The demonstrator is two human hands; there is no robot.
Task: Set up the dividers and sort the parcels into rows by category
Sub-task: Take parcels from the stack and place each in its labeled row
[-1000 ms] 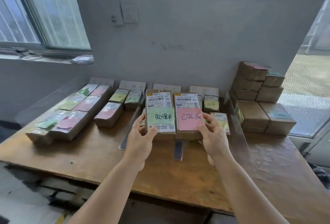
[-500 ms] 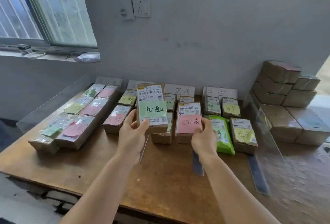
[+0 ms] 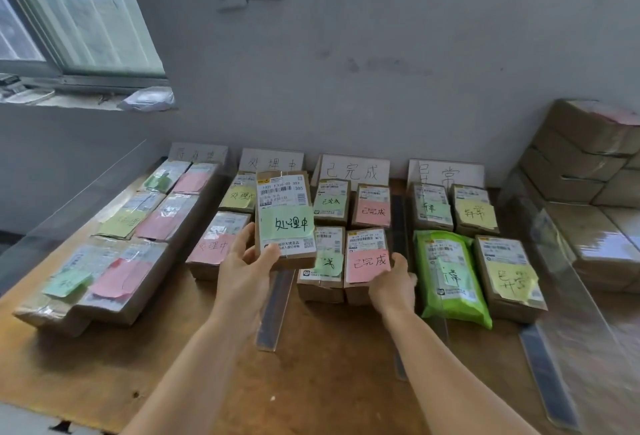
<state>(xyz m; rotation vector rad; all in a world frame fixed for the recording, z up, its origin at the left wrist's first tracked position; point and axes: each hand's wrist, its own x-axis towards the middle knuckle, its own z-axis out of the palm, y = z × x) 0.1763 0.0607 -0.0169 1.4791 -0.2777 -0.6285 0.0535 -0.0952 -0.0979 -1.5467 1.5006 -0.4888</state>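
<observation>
My left hand (image 3: 242,272) grips a brown parcel with a green note (image 3: 285,216), lifted and tilted above the second row. At the front of the third row, a brown parcel with a pink note (image 3: 367,254) lies on the wooden table (image 3: 329,375); my right hand (image 3: 393,282) holds its lower right corner. Four rows of note-tagged parcels run back to paper signs (image 3: 353,169) leaning on the wall. Clear dividers on dark base strips (image 3: 273,310) stand between the rows.
A green plastic mailer (image 3: 450,275) and a yellow-note parcel (image 3: 509,275) lie in the right row. A stack of brown boxes (image 3: 588,157) rises at the far right behind a clear divider (image 3: 547,375). Another clear sheet (image 3: 86,192) borders the left row.
Both hands moved forward over the rows. The pink-note parcel went down onto the table in the third row. The green-note parcel shifted left, still held up.
</observation>
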